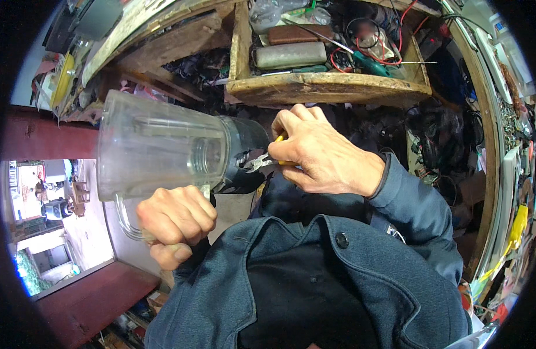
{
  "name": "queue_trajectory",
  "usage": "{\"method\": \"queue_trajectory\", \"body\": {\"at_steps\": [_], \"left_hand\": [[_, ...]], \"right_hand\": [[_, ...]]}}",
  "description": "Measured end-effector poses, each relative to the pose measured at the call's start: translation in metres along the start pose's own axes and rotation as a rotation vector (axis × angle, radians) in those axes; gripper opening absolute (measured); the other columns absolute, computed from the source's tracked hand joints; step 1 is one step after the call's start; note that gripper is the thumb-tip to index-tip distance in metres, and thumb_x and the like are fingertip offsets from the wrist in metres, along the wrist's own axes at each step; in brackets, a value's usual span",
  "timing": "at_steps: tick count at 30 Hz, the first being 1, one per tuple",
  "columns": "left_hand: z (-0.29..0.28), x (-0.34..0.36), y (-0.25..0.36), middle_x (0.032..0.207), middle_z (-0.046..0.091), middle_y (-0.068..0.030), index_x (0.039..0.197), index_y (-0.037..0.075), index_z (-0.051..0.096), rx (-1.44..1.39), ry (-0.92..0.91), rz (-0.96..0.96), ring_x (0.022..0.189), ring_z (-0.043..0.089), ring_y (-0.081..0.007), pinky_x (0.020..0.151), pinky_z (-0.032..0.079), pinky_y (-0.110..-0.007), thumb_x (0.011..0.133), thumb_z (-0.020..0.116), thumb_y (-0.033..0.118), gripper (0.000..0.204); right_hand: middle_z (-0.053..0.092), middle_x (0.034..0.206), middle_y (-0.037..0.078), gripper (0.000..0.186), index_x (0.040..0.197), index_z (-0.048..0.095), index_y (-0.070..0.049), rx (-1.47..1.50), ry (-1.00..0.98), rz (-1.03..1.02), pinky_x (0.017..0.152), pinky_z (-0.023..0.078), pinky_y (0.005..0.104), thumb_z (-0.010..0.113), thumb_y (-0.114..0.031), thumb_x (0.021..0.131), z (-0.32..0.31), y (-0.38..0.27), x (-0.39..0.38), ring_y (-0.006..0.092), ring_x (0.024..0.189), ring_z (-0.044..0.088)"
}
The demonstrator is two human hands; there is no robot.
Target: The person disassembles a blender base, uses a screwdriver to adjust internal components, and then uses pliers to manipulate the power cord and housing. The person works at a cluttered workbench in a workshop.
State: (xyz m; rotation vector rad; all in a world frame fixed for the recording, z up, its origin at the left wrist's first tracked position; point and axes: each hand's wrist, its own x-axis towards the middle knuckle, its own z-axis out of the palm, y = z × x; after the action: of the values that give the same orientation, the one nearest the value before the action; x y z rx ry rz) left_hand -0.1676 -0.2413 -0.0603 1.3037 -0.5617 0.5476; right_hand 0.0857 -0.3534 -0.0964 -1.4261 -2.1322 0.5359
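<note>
With our left hand (178, 221) we clasp the handle (123, 218) of a clear jug (163, 145), which lies sideways just beyond those knuckles, its dark base (236, 136) toward our right hand (320, 154). The latter is closed round a yellow-handled tool (262, 162), metal end at the base; beyond it sits a wooden drawer (332, 87).

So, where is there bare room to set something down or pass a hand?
A hand could probably pass between the left hand and right hand, bordered by the blender jug and jacket. The dark red panel, lower left, looks bare; I cannot tell if it is level. The drawer is crowded: brown case, grey case, green-handled screwdriver.
</note>
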Motion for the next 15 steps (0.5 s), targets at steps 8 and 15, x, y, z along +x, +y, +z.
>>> {"method": "queue_trajectory", "body": {"at_steps": [8, 15], "left_hand": [[0.004, 0.009, -0.005, 0.047, 0.04, -0.0039, 0.05, 0.009, 0.033, -0.008, -0.073, -0.003, 0.034, 0.032, -0.0164, 0.038, 0.02, -0.033, 0.075, 0.059, -0.009, 0.04], [0.011, 0.013, -0.007, 0.047, 0.044, -0.0064, 0.052, 0.01, 0.034, 0.091, -0.058, -0.02, 0.034, 0.038, -0.017, 0.035, 0.034, -0.032, 0.078, 0.053, -0.008, 0.037]], "right_hand": [[0.056, 0.104, 0.013, 0.011, 0.082, 0.068, -0.008, -0.032, -0.039, -0.12, 0.087, 0.039, 0.0434, 0.073, -0.016, 0.077, -0.01, -0.003, 0.009, 0.0318, 0.103, 0.051], [0.057, 0.095, 0.011, 0.016, 0.078, 0.063, -0.007, -0.13, 0.022, -0.18, 0.08, 0.044, 0.0417, 0.075, -0.018, 0.075, -0.005, 0.0, 0.013, 0.0306, 0.095, 0.054]]}}
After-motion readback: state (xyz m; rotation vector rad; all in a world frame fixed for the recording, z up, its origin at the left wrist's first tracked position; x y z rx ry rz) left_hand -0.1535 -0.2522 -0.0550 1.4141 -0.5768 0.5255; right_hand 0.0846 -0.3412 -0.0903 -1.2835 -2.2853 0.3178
